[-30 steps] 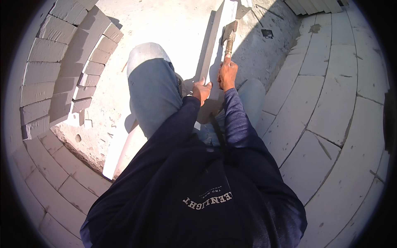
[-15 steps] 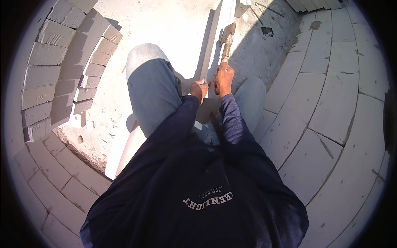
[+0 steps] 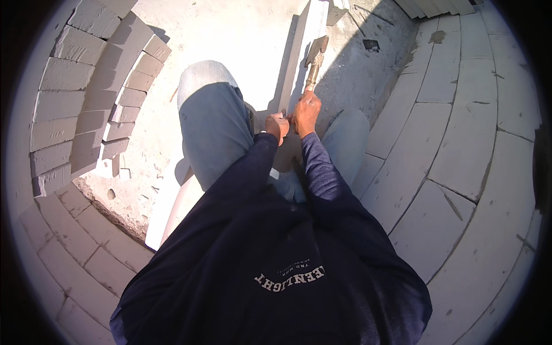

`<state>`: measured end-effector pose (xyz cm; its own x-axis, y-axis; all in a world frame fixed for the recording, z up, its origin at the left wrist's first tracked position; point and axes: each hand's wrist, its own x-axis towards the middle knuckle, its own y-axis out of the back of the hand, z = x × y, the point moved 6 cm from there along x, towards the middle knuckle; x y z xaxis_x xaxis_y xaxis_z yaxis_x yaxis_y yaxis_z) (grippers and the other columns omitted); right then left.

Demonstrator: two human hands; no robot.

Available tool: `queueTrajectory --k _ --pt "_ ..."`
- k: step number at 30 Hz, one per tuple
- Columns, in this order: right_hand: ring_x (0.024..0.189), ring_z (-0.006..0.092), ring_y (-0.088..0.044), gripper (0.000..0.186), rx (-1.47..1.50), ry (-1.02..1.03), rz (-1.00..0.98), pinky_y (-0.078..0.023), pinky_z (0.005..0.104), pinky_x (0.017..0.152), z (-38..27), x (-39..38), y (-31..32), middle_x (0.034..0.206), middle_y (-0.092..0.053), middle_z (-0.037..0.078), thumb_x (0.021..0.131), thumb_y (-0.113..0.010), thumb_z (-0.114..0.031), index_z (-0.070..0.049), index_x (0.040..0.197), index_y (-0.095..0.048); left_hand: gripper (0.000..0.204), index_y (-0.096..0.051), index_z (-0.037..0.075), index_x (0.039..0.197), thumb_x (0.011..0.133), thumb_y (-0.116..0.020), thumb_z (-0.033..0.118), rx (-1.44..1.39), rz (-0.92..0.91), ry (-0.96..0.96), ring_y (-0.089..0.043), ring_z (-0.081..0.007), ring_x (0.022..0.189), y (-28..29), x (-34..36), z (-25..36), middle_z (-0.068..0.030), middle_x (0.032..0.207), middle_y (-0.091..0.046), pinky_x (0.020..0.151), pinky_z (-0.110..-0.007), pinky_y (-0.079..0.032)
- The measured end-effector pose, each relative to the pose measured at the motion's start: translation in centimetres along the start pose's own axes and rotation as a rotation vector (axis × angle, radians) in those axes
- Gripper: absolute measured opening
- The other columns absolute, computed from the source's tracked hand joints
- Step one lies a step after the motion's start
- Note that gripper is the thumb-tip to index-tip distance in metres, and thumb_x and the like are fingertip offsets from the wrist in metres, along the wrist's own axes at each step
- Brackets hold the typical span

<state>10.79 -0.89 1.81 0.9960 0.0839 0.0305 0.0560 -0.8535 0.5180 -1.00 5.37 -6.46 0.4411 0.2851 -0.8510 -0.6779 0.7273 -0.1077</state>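
My right hand (image 3: 307,114) is wrapped round the handle of a hatchet-like tool (image 3: 315,57). Its flat metal head points away from me, over the right side of a long pale block (image 3: 306,34). This block lies between my knees and runs toward the far edge of the view. Close by on the left, my left hand (image 3: 277,127) is closed, fingers curled, at the block's near part. What it grips, if anything, is hidden by the fingers. The two hands almost touch.
Stacked pale blocks (image 3: 60,106) rise at the left. A wall of jointed blocks (image 3: 437,161) runs along the right, and more brickwork (image 3: 86,247) lies at the lower left. The concrete floor (image 3: 230,34) is sunlit, with a small dark box-like hole (image 3: 371,45) at the far right.
My right hand and the tool have come slightly nearer to me and to the left, closer to my left hand. The left hand has hardly shifted.
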Motion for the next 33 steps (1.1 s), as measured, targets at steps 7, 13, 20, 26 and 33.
queueTrajectory --k 7,13,20,26,33 --pt "0.040 0.0145 -0.044 0.059 0.287 -0.123 -0.017 -0.035 0.0337 0.036 -2.5 0.0 2.1 0.056 -0.049 0.005 0.108 -0.042 -0.052 -0.003 0.077 -0.052 0.044 -0.062 -0.002 0.132 0.099 -0.070 0.026 0.154 -0.030 -0.103 -0.071 -0.0239 0.104 0.0 0.2 0.4 -0.0208 0.114 -0.074 0.087 -0.034 -0.052" --pt "0.060 0.0357 -0.056 0.058 0.071 0.022 0.043 -0.043 0.0501 0.062 -1.5 -1.4 1.1 0.061 -0.056 0.018 0.110 -0.043 -0.040 0.005 0.077 -0.058 0.048 -0.058 -0.001 0.136 0.100 -0.066 0.030 0.107 -0.099 -0.081 -0.068 -0.0210 0.112 -0.3 1.2 -0.3 -0.0180 0.116 -0.074 0.093 -0.032 -0.049" --pt "0.038 0.0101 -0.042 0.061 0.310 -0.365 -0.185 -0.033 0.0281 0.033 -3.5 -0.1 2.6 0.055 -0.047 0.002 0.107 -0.043 -0.058 -0.005 0.079 -0.051 0.056 -0.051 0.000 0.146 0.105 -0.057 0.037 0.159 -0.096 -0.085 -0.062 -0.0167 0.123 -0.2 0.0 0.2 -0.0143 0.121 -0.073 0.101 -0.028 -0.044" --pt "0.040 0.0127 -0.045 0.061 0.289 0.079 0.091 -0.035 0.0318 0.034 -2.6 -0.2 3.1 0.057 -0.049 0.004 0.109 -0.041 -0.054 -0.003 0.077 -0.052 0.059 -0.051 -0.002 0.146 0.106 -0.056 0.041 0.151 -0.043 -0.079 -0.061 -0.0178 0.125 -0.2 -0.9 0.5 -0.0154 0.125 -0.071 0.101 -0.030 -0.044" --pt "0.038 0.0141 -0.041 0.062 0.395 -0.524 -0.204 -0.034 0.0334 0.034 -2.3 0.2 2.6 0.057 -0.046 0.003 0.105 -0.047 -0.059 -0.003 0.078 -0.051 0.041 -0.064 0.002 0.135 0.103 -0.064 0.027 0.024 0.015 -0.105 -0.066 -0.0183 0.107 -0.2 -2.0 1.0 -0.0152 0.120 -0.072 0.088 -0.037 -0.051"
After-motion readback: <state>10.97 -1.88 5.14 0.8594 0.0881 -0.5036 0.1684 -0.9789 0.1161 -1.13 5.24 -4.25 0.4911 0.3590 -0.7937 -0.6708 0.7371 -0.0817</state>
